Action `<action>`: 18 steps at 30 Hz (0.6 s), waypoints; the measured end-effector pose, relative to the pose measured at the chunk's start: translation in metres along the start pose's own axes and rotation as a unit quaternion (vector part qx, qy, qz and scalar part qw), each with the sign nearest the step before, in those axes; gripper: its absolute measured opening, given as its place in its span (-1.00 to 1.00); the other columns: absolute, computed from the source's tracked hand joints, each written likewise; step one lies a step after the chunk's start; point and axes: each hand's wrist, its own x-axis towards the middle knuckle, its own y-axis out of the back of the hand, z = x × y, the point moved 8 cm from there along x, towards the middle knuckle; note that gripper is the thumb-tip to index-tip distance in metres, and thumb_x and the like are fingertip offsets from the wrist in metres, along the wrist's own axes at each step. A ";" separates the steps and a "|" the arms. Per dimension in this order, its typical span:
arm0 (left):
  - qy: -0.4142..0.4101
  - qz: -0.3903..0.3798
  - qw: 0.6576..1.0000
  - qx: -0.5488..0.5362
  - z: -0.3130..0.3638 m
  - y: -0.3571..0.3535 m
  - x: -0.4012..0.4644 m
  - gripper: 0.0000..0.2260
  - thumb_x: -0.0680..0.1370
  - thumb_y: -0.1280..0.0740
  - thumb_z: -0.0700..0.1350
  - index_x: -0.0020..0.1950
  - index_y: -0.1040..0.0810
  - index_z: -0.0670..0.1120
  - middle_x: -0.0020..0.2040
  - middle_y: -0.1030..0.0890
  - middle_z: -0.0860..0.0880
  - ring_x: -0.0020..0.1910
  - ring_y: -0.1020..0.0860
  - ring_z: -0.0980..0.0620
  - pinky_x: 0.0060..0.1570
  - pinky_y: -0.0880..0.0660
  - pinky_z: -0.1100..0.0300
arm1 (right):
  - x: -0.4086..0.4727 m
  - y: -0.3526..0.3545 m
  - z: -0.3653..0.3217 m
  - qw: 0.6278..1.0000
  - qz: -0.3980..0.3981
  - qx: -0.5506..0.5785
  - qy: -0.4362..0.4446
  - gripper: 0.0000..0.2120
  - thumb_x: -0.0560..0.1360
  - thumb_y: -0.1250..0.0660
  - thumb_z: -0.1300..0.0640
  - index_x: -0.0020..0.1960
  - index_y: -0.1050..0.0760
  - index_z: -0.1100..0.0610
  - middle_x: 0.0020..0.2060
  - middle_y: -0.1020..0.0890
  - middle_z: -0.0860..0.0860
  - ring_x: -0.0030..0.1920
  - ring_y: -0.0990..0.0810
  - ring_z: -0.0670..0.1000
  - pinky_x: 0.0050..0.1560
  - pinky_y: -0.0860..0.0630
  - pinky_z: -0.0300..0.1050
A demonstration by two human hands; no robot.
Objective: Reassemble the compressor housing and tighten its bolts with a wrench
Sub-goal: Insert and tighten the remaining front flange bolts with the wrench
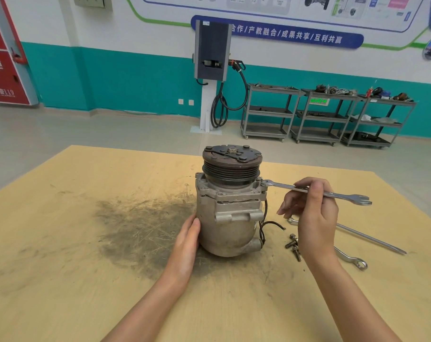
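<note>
Both forearms reach over the table so my left hand presses flat-fingered against the upright compressor mid-table, steadying it, while my right hand pinches the wrench seated on a flange bolt.

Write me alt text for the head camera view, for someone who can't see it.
A compressor stands upright on a wooden table; the left hand rests flat against its side while the right hand holds a wrench whose ring end sits at a housing bolt. Loose bolts lie nearby.
</note>
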 end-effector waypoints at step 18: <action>-0.004 0.003 1.000 0.004 0.002 -0.001 0.000 -0.23 0.38 -0.33 0.34 0.51 -0.42 -0.02 0.44 -0.51 0.05 0.47 -0.42 0.07 0.54 -0.24 -0.07 | -0.003 -0.003 0.001 0.999 -0.005 0.025 -0.027 -0.69 0.65 -0.02 -0.05 -0.09 -0.43 0.08 -0.48 -0.53 0.04 -0.48 -0.53 0.05 -0.46 -0.43 -0.21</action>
